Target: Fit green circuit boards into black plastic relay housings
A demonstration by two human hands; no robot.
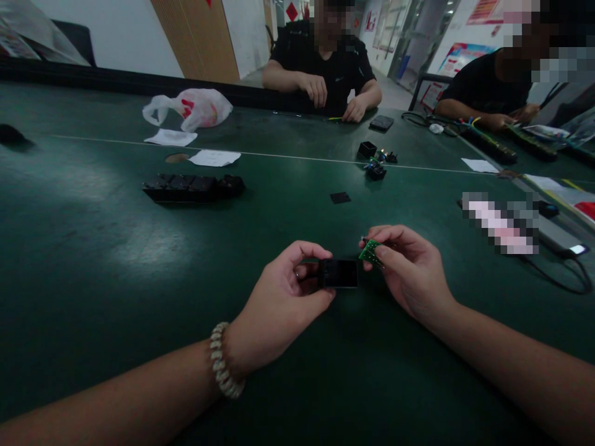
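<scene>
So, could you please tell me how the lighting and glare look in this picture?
Head view: dim overall, with pale glare on the table at left; head view: the black box in the left hand is too dark for much detail; head view: the green board in the right hand stands out better.

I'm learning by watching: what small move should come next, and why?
Probably ease the green circuit board toward the black case: the right hand pinches the board beside the case, which the left hand holds, and a narrow gap appears to separate them.
</scene>
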